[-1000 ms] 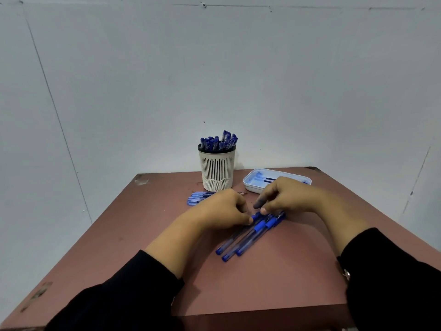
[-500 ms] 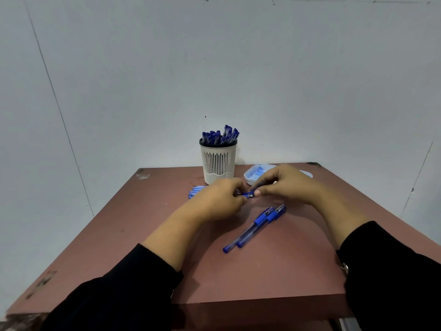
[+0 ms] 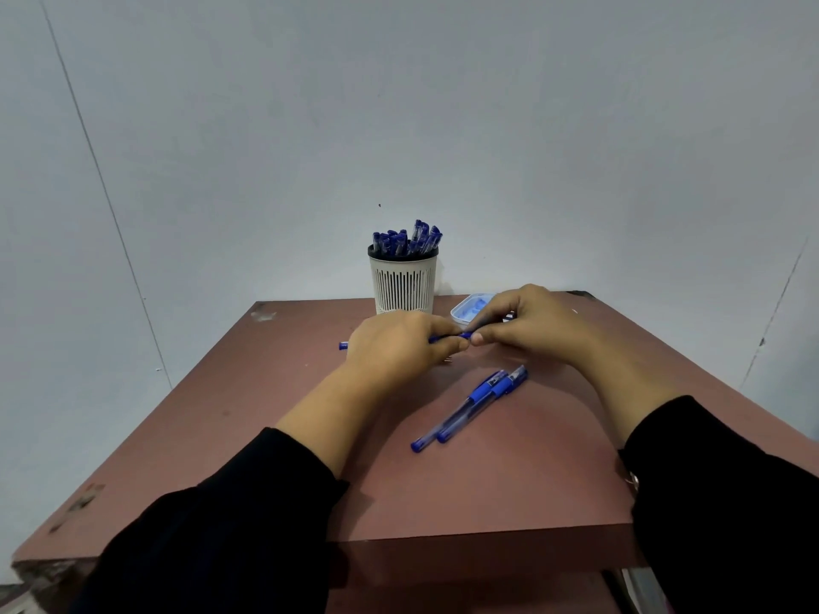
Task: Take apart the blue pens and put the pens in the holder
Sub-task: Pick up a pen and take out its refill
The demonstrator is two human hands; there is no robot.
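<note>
Both hands hold one blue pen (image 3: 458,335) level above the table. My left hand (image 3: 399,347) grips its barrel, whose blue end (image 3: 343,346) sticks out to the left. My right hand (image 3: 527,323) pinches the other end between thumb and fingers. Two more blue pens (image 3: 472,407) lie side by side on the brown table (image 3: 487,480), below my right hand. The white slotted holder (image 3: 403,281) stands at the back, filled with several blue pens.
A pale blue tray (image 3: 463,310) sits right of the holder, partly hidden by my right hand. Small bits lie on the table under my left hand. Grey walls close in behind and on both sides.
One pen was picked out of the group of three on the table and raised between both hands. Two pens stay on the table. The hands have shifted little in the last half second.
</note>
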